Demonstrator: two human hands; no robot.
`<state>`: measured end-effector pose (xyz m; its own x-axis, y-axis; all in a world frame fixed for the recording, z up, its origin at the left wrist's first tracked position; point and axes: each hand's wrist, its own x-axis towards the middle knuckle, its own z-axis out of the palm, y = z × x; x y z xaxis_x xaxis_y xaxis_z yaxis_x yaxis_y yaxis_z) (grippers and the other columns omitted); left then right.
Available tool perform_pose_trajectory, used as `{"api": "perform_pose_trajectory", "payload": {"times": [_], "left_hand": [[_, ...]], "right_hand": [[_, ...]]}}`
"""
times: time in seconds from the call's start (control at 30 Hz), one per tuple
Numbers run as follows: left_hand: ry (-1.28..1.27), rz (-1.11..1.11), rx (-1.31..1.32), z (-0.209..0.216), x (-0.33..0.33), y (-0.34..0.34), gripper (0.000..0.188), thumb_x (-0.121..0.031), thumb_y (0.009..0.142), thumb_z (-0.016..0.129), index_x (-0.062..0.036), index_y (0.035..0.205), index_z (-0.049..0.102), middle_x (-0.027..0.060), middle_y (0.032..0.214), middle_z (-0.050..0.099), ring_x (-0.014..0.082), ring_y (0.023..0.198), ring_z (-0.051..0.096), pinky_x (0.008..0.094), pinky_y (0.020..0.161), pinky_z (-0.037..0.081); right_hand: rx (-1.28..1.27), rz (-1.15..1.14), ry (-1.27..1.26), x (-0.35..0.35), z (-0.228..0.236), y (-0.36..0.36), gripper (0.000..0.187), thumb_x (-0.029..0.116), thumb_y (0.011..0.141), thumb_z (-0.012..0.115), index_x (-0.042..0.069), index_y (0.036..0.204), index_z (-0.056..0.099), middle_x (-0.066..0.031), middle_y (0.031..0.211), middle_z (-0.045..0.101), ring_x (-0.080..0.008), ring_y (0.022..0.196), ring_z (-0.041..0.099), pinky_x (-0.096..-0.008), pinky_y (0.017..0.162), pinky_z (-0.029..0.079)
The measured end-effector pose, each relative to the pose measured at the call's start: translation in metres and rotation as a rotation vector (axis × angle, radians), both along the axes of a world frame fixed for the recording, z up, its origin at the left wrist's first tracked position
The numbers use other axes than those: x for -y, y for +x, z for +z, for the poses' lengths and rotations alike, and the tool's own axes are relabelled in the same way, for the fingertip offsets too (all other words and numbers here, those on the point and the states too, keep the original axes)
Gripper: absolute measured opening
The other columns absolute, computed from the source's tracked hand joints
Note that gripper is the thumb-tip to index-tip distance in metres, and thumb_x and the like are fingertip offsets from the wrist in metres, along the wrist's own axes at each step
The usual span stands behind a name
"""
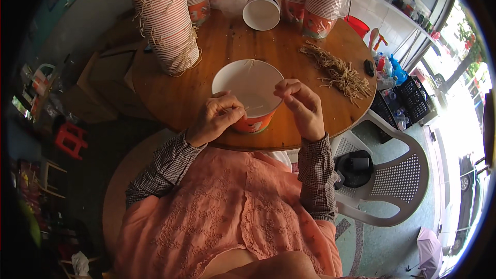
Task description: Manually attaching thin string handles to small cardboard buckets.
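Observation:
A large paper bucket (256,82), white inside and orange outside, stands open-side up near the table's front edge. A tan cord (251,62) hangs at its far rim. My left hand (217,116) is closed at the near left rim, its fingertips pinching by a short piece of cord (254,107) that shows inside the wall. Raised just off the right rim is my right hand (302,104), with thumb and fingers pressed together; whatever lies between them is too small to make out.
A tall stack of paper buckets (168,20) with cords dangling stands back left. Plastic-wrapped stacks (323,2) rise behind, with a tipped bucket (262,13) between. A bundle of tan cords (338,70) lies right on the round wooden table (206,46). A grey plastic chair (398,181) stands at right.

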<state>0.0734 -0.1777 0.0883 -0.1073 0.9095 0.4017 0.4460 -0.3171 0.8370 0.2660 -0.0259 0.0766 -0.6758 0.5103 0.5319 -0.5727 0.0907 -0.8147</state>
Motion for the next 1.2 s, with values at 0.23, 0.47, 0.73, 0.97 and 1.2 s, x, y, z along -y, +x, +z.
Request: {"api": "perform_pose_trajectory", "payload": {"times": [0.23,0.47,0.73,0.97,1.2], "left_hand": [[0.058,0.027,-0.106,0.003,-0.001,0.003,0.021,-0.022,0.091,0.057,-0.0066,0.078,0.064,-0.0011,0.073,0.064,0.0111,0.067,0.060,0.0360,0.105,0.029],[0.059,0.039,-0.113,0.001,0.000,0.004,0.018,-0.019,0.092,0.058,-0.0058,0.081,0.064,-0.0004,0.073,0.064,0.0096,0.071,0.062,0.0349,0.103,0.031],[0.004,0.004,0.417,-0.001,0.000,0.005,0.013,-0.010,0.094,0.059,0.0002,0.101,0.063,0.0031,0.090,0.064,0.0089,0.082,0.062,0.0209,0.073,0.051],[-0.056,-0.066,0.579,0.004,0.002,0.015,0.016,-0.010,0.092,0.061,0.0002,0.105,0.062,0.0031,0.093,0.064,0.0091,0.086,0.062,0.0223,0.076,0.052],[-0.043,-0.097,0.334,0.002,0.001,0.022,0.021,-0.010,0.094,0.059,0.0002,0.111,0.056,0.0040,0.101,0.063,0.0097,0.091,0.062,0.0239,0.080,0.053]], "right_hand": [[0.214,-0.178,0.408,0.012,0.009,-0.007,0.023,0.015,0.080,0.075,0.005,0.099,0.066,-0.0035,0.098,0.065,-0.0168,0.099,0.059,-0.0345,0.102,0.036],[0.210,-0.317,0.492,0.015,0.001,-0.016,0.009,0.009,0.082,0.072,0.004,0.087,0.066,0.0005,0.078,0.064,-0.0112,0.084,0.060,-0.0408,0.111,0.027],[0.221,-0.604,0.645,0.017,0.017,-0.002,0.006,0.007,0.081,0.067,0.006,0.086,0.064,-0.0027,0.084,0.064,-0.0202,0.083,0.060,-0.0426,0.097,0.038],[0.182,-0.523,1.061,0.049,0.043,-0.006,0.019,0.006,0.071,0.071,0.012,0.088,0.066,-0.0042,0.091,0.058,-0.0270,0.090,0.056,-0.0427,0.094,0.040],[0.181,-0.593,0.818,0.048,0.031,-0.019,0.013,0.006,0.077,0.067,0.009,0.089,0.066,-0.0067,0.090,0.060,-0.0278,0.091,0.057,-0.0400,0.089,0.043]]}}
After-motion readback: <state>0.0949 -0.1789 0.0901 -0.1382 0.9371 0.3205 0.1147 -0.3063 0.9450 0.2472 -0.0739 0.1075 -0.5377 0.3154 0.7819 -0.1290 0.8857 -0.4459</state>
